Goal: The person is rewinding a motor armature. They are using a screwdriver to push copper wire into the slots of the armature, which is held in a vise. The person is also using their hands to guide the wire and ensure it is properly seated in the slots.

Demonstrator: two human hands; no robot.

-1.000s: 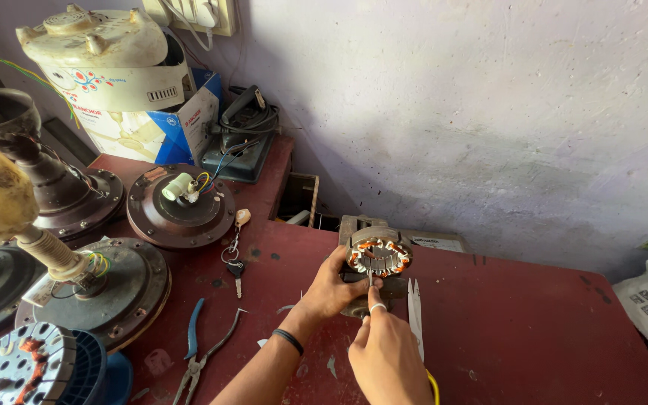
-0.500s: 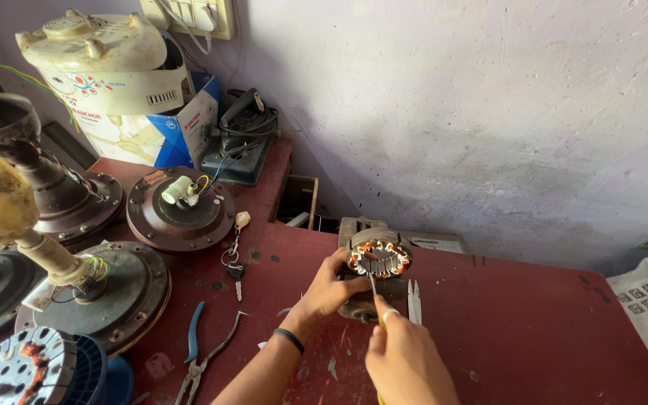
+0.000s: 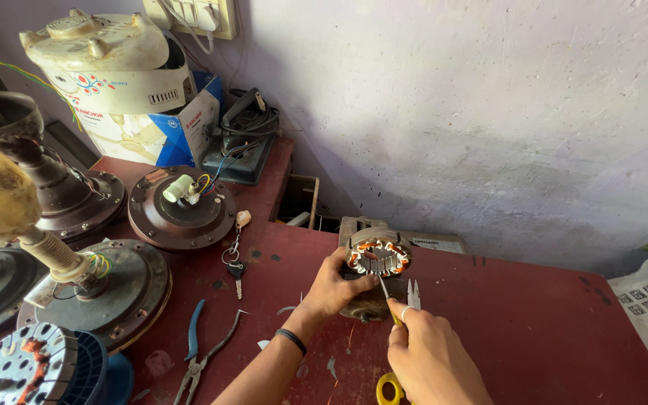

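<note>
Your left hand (image 3: 333,289) is curled around the near side of the stator (image 3: 378,257), a round metal ring wound with shiny orange wire, sitting on a small block at the back of the red surface (image 3: 534,330). Your right hand (image 3: 433,360) is closed on a thin tool (image 3: 388,295) whose tip touches the ring. The ring looks heavy and hard, but the wire looks thin and easy to scratch, so hold the metal edge.

Pale lilac plaster wall (image 3: 489,112) (stained, scuffed); red worktable (image 3: 534,330) against it; switchboard (image 3: 189,15) top left; daylight.
</note>
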